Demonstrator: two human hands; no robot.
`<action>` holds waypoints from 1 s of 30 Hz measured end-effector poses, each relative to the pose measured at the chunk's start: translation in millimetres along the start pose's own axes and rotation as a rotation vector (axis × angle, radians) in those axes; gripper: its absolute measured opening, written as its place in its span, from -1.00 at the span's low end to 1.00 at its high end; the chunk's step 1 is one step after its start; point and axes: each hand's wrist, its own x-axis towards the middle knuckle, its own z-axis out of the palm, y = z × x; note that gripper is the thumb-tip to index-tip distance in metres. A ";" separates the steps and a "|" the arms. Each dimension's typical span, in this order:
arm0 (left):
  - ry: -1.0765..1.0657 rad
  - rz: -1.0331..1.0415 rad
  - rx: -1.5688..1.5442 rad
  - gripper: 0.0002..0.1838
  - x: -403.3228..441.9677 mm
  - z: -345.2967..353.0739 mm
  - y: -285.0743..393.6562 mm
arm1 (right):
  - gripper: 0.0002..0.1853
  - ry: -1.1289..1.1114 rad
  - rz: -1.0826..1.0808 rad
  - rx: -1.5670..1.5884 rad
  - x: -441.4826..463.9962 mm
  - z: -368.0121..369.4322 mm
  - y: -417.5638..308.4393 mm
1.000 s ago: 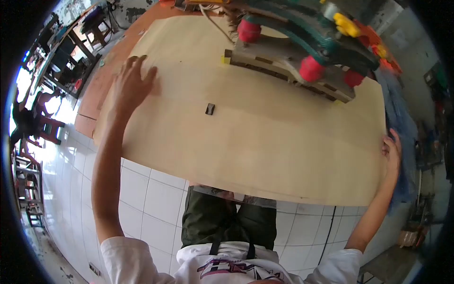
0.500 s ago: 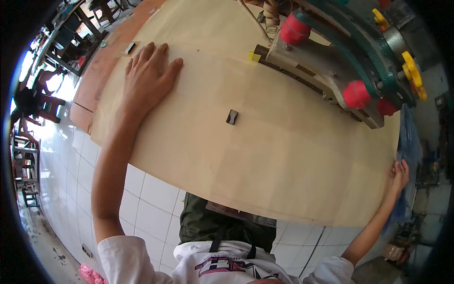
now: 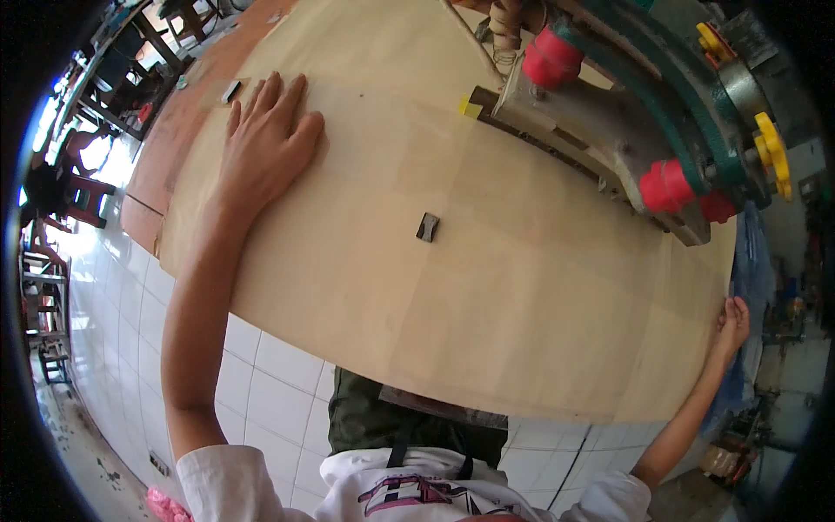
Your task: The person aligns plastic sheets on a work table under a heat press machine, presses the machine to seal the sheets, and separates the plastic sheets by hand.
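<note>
White floor tiles (image 3: 283, 358) are showing below a pale sheet (image 3: 348, 270), which is lying over a reddish surface (image 3: 165, 157). The left hand (image 3: 268, 143) is resting flat on the sheet, fingers slightly apart. The right hand (image 3: 732, 324) is curling its fingers at the sheet's right edge; whether they are pinching it, I cannot tell. A small black piece (image 3: 427, 228) is lying mid-sheet, a red-knobbed green machine (image 3: 600, 143) standing beyond it.

White shirt (image 3: 346, 477), front: dark-and-pink lettering (image 3: 416, 492) (folds distort it), not readable.
</note>
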 end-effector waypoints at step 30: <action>0.076 0.235 0.143 -0.60 8.9 21.6 -28.3 | -0.78 0.215 -0.053 0.099 -26.6 4.2 -33.4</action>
